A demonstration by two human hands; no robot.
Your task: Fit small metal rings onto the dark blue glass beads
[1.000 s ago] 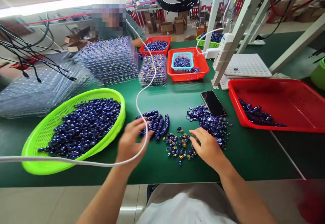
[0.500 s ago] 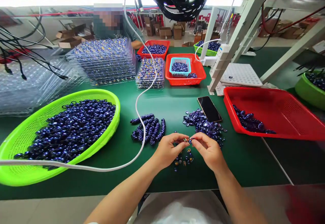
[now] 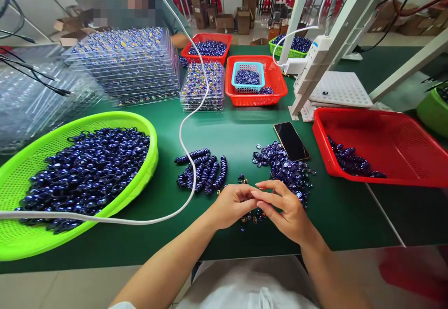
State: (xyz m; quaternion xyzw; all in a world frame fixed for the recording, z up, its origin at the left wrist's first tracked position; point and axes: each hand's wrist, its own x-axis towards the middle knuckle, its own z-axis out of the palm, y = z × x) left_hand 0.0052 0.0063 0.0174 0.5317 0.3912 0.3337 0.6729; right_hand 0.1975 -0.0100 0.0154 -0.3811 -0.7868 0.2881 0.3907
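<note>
My left hand (image 3: 234, 206) is closed in a pinch over the near middle of the green table; anything between its fingertips is hidden. My right hand (image 3: 285, 210) meets it from the right, its fingers bent and their tips pressed against the left fingertips, covering whatever lies there. Beneath the hands are small dark-blue pieces with some gold-coloured ones (image 3: 259, 215), partly covered. Just beyond the right hand spreads a pile of shiny dark-blue round caps (image 3: 289, 171). Rows of stacked dark-blue rings (image 3: 206, 171) lie to the left of the hands.
A green basket (image 3: 154, 148) heaped with dark-blue looped pieces stands at left, crossed by a white cable (image 3: 182, 134). A phone (image 3: 291, 141) touches the cap pile. A red tray (image 3: 395, 145) is at right. Stacked clear trays (image 3: 140, 75) stand before another person.
The right fingers have come over the left fingertips, so the small dark piece seen between them is now covered. The camera view has tilted down slightly.
</note>
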